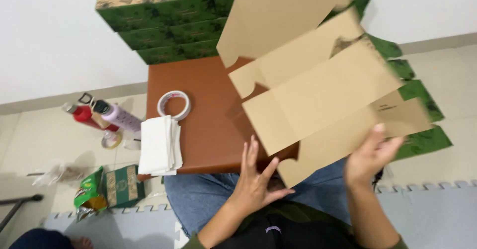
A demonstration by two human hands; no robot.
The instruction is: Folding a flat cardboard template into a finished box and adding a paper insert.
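Over the brown table [198, 110], 2 hands [256, 179] grasp an unfolded cardboard box [318, 90].

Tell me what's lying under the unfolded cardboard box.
Under the cardboard box shows the brown table, held up by the left hand and right hand. The table's right part is covered, so anything there is hidden.

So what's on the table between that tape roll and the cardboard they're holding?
Nothing: in the head view, the brown table is bare between the tape roll and the cardboard. The white paper stack lies below the roll, not between.
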